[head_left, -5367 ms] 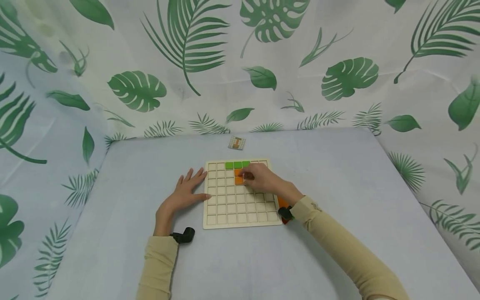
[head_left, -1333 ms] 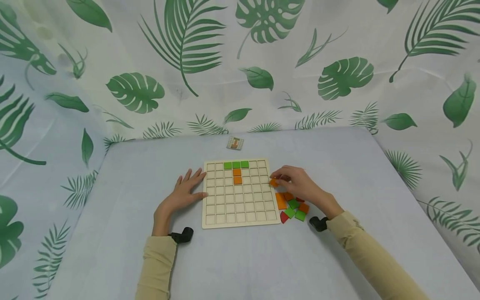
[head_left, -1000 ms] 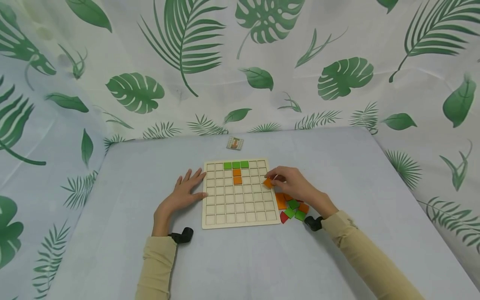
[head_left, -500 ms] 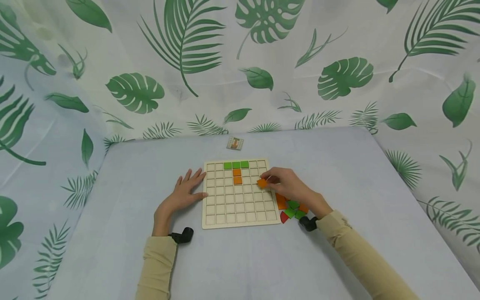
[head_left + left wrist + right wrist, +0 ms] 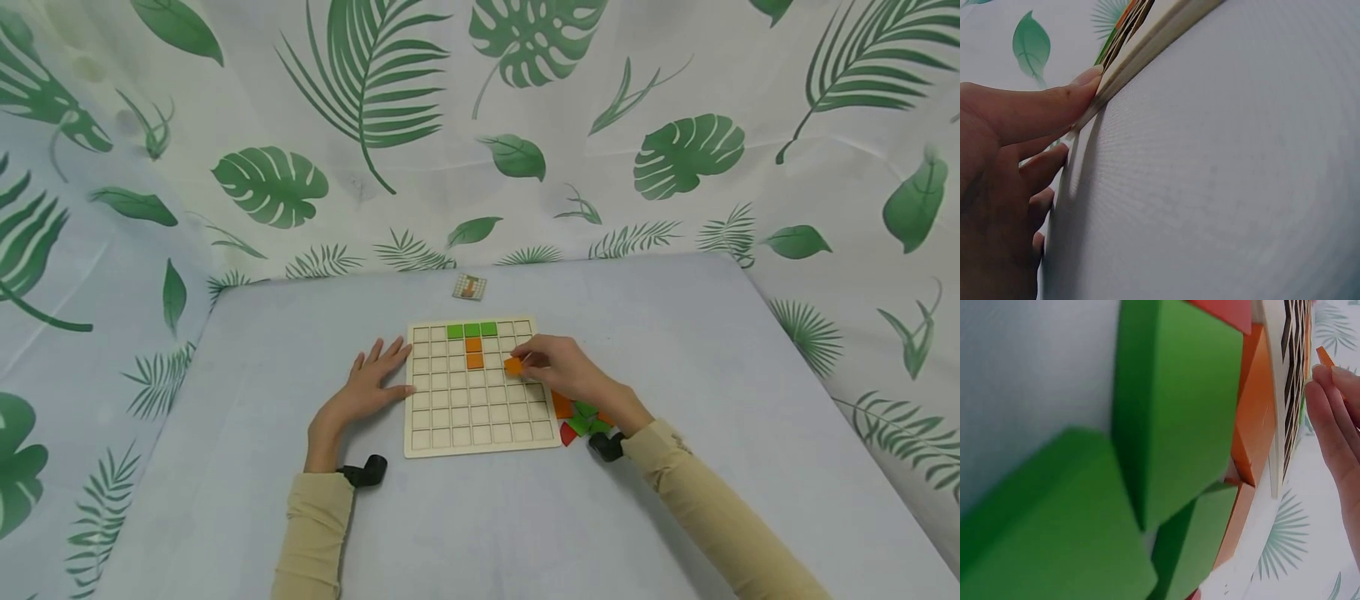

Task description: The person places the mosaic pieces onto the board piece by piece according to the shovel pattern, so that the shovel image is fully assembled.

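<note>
Orange tile (image 5: 513, 367), pinched by the right hand (image 5: 562, 367) over the grid board (image 5: 461, 398), one edge hidden in the grip; loose pieces (image 5: 578, 425) alongside, partly covered by the wrist (image 5: 627, 408); left hand (image 5: 365, 390), fingers spread, touching the board's left edge; card (image 5: 469, 287) beyond, print indistinct.

We see soft light over pale-blue desk (image 5: 480, 533); shadow beside beige square wooden board (image 5: 1144, 56); near green square tile (image 5: 1060, 525) blurred.
</note>
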The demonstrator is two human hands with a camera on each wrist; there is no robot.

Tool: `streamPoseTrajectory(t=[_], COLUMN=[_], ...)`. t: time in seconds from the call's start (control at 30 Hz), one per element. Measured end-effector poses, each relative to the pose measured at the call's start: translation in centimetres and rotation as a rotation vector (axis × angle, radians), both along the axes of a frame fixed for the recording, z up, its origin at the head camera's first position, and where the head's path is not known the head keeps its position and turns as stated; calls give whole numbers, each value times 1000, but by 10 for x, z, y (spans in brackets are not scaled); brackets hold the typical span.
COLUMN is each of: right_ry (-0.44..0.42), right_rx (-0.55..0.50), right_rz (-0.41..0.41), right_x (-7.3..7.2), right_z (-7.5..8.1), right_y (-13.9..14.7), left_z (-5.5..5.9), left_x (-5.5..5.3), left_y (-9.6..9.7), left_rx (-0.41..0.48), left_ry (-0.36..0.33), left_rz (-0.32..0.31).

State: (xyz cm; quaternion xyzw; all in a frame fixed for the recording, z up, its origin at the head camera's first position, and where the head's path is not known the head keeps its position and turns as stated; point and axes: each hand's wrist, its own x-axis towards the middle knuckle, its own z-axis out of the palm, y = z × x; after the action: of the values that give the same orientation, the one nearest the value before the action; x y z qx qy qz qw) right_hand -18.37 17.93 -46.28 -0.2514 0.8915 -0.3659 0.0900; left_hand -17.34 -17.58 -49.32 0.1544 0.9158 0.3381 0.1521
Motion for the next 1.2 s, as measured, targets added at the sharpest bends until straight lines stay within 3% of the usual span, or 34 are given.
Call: streamPoseTrajectory(t=[0.27, 0.6, 0.87, 1.2], right_ry=[46, 8, 73, 91], right_rx=[9, 5, 28, 22], right_rz=[38, 64, 132, 160], right_x=[-2, -5, -10, -12], right_z=[-3, -1, -2, -4], right_y=[-7, -17, -32, -44], left_z=[-1, 0, -2, -1], left_x=[-1, -1, -2, -2], left_y=[0, 1, 1, 1], left_rx=[-8, -13, -8, -17], left_ry=[-15, -12, -14, -19], left_rz=[6, 9, 7, 5])
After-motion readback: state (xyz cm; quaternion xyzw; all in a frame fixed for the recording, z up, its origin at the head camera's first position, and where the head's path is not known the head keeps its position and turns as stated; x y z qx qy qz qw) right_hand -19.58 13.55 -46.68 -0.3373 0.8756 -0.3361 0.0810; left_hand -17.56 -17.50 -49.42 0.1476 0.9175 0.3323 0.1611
